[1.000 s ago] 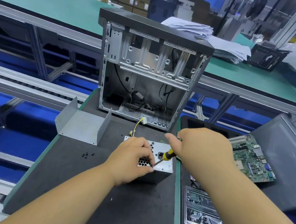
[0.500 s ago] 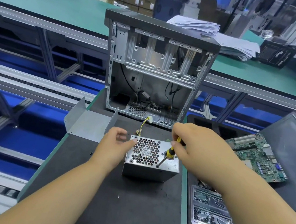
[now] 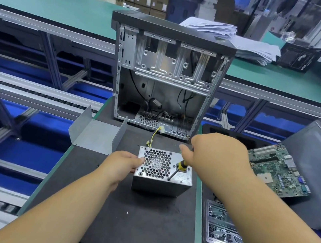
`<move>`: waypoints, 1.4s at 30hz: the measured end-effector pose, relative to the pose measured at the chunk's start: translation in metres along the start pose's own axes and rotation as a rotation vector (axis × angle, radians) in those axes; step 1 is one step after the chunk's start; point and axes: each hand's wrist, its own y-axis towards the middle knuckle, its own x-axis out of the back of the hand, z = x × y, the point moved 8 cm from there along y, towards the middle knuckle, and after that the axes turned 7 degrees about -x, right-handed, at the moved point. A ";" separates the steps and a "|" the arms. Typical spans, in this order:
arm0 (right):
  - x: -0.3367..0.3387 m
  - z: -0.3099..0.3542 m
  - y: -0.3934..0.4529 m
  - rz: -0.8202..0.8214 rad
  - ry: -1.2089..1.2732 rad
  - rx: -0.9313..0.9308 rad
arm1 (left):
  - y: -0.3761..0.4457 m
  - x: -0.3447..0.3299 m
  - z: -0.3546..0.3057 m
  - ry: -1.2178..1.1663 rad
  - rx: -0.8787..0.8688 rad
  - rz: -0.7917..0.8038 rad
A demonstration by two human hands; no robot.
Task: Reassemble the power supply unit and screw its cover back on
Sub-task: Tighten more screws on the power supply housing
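Sitting on the black mat near the middle of the bench (image 3: 47, 4), the box (image 3: 163, 172) is a metal power supply with a holed top. It looks heavy and hard, so it will not bend or squash. Its smooth sides could slide on the mat when pushed. The left hand (image 3: 121, 165) holds its left top edge, fingers curled on the rim, to keep it from moving. That edge is a good place to hold, away from the holes and the yellow wires (image 3: 152, 139) at the back. The right hand (image 3: 217, 155) grips the screwdriver (image 3: 178, 169), fingers wrapped round the handle. Its tip rests on the top near the front right corner. The bent metal cover (image 3: 96, 134) lies apart, at the mat's left edge.
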 end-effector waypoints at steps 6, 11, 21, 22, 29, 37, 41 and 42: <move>0.000 0.003 -0.005 0.150 0.371 0.152 | 0.004 -0.001 -0.001 -0.027 0.009 -0.003; 0.005 -0.003 0.003 0.064 0.261 0.109 | 0.009 -0.002 0.000 -0.038 0.030 0.005; 0.001 0.009 0.012 -0.077 0.077 0.013 | 0.010 -0.001 0.001 -0.031 0.040 -0.023; 0.000 0.008 0.012 -0.086 0.078 0.010 | 0.011 -0.001 0.001 -0.033 0.040 -0.029; 0.003 -0.009 0.010 -0.116 0.243 -0.015 | 0.013 -0.001 0.009 -0.089 0.058 0.003; -0.020 -0.014 0.013 -0.030 1.192 -0.229 | 0.013 0.002 0.011 -0.080 0.063 0.151; -0.055 -0.001 0.020 0.084 1.412 -0.330 | 0.009 0.018 0.002 -0.053 0.014 0.121; -0.062 0.002 0.022 0.098 1.470 -0.362 | 0.009 0.029 0.001 -0.029 -0.003 0.066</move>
